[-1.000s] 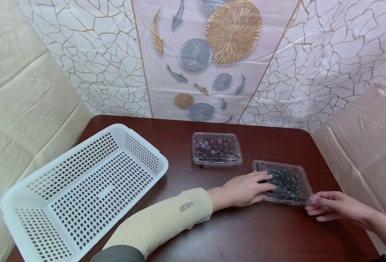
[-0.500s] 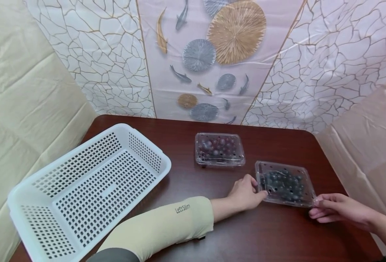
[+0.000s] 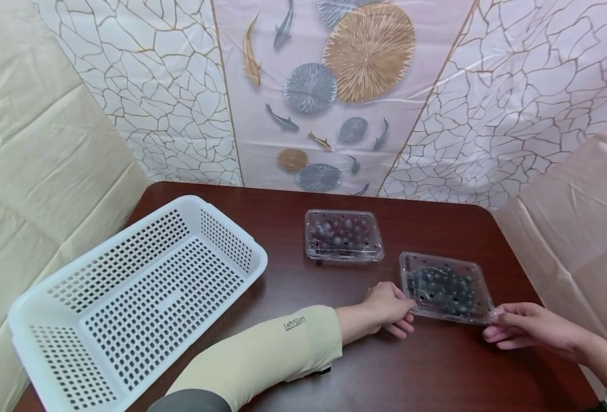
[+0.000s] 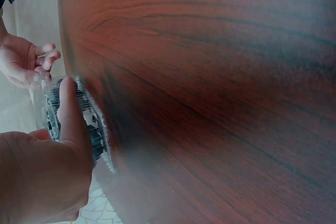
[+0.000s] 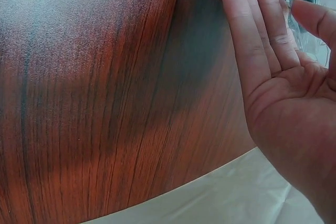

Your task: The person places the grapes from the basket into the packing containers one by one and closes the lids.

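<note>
A clear plastic clamshell box (image 3: 445, 286) of dark blue round fruit lies on the right of the table in the head view. My left hand (image 3: 390, 306) pinches its near left corner. At the near right corner, my right hand (image 3: 535, 329) pinches the edge between thumb and finger, its other fingers extended below. In the left wrist view, a finger of the left hand (image 4: 47, 166) covers part of the box (image 4: 97, 137). Only a bit of the box (image 5: 299, 3) shows past the right hand (image 5: 283, 82) in the right wrist view.
Another clear clamshell box (image 3: 343, 236) with reddish-purple round fruit sits at the back middle. A white perforated plastic basket (image 3: 259, 260) stands on the left of the dark brown table (image 3: 365, 366). Patterned cloth (image 3: 303, 137) hangs behind, beige cloth at both sides.
My left hand has drawn back from on top of the box to its near left corner and now pinches it there. The right hand stays at the right corner.
</note>
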Demonstrator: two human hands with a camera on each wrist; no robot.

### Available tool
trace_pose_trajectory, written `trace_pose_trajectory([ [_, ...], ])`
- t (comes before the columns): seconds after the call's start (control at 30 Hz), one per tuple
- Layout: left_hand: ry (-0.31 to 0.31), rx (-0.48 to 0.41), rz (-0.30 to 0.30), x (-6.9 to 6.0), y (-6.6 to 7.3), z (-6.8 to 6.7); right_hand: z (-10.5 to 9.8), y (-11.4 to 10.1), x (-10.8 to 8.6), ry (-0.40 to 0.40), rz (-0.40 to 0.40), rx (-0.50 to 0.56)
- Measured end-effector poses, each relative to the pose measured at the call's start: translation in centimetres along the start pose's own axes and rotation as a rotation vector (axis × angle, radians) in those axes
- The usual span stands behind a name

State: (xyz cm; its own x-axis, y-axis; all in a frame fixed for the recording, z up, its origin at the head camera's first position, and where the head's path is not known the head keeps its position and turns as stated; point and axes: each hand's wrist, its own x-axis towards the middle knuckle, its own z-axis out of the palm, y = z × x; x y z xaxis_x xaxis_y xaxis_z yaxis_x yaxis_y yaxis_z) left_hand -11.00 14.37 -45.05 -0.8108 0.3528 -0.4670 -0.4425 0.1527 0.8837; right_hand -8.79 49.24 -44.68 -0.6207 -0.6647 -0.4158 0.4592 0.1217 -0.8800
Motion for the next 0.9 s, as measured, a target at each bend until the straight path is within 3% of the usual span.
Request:
trace_pose_trajectory([
  [0.57, 0.055, -0.141, -0.045, 0.82, 0.26, 0.84, -0.34, -0.34, 0.55, 0.023, 0.013, -0.065],
  [0.9, 0.037, -0.08, -0.044, 0.45, 0.69, 0.15, -0.35, -0.83, 0.82, 0.026, 0.018, -0.063],
])
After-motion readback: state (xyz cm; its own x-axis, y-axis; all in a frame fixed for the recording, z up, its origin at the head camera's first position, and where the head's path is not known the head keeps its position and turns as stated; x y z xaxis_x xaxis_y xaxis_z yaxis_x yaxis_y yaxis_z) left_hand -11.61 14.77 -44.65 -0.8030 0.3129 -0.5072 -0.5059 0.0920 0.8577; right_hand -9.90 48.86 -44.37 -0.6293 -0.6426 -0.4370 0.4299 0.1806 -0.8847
